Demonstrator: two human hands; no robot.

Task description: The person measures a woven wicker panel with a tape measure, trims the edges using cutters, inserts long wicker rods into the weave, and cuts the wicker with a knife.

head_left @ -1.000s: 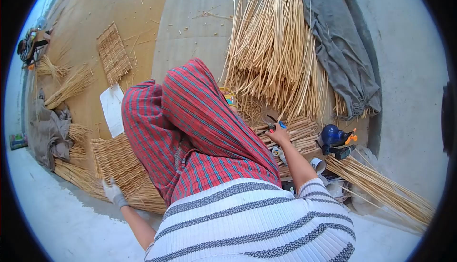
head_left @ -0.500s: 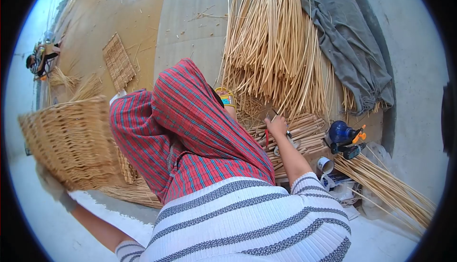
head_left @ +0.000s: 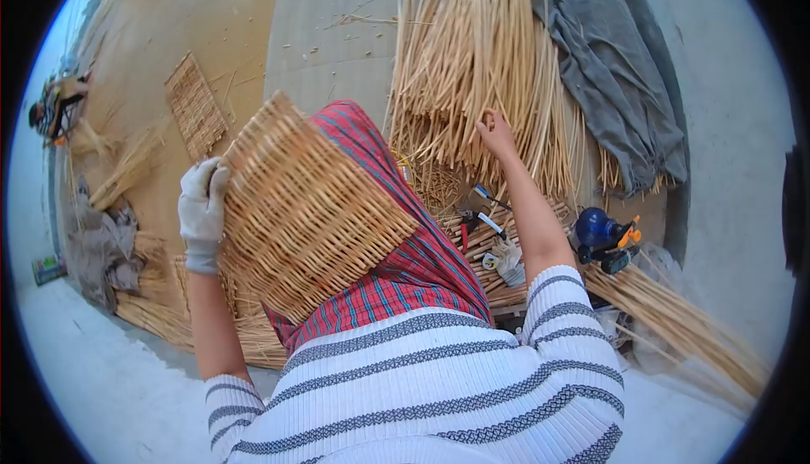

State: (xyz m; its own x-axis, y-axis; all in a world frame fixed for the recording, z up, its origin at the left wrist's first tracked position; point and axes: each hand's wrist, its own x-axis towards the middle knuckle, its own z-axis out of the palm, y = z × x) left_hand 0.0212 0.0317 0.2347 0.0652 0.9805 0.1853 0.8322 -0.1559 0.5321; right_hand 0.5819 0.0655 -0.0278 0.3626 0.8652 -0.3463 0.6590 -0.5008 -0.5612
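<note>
My left hand [head_left: 202,204], in a white work glove, grips the left edge of a woven wicker panel [head_left: 316,211]. The panel lies tilted over my lap, on red plaid cloth [head_left: 363,299]. My bare right hand [head_left: 498,135] is at the lower ends of a large bundle of thin wicker sticks [head_left: 472,51]. Its thumb and fingers are curled together there; whether a stick is pinched between them is too small to see. Below that hand lie red-handled cutters [head_left: 466,229] and a blue-ended tool [head_left: 483,192].
Grey cloth [head_left: 612,67] covers the bundle's right side. A blue spray bottle [head_left: 594,228] stands right of short cut sticks [head_left: 506,297]. More long sticks [head_left: 666,308] lie at lower right. Another woven panel [head_left: 196,105] rests on the floor, and a person [head_left: 57,110] sits far left.
My left hand has brought the wicker panel from the far left up and over my lap. My right hand has left the tools and moved up to the stick bundle.
</note>
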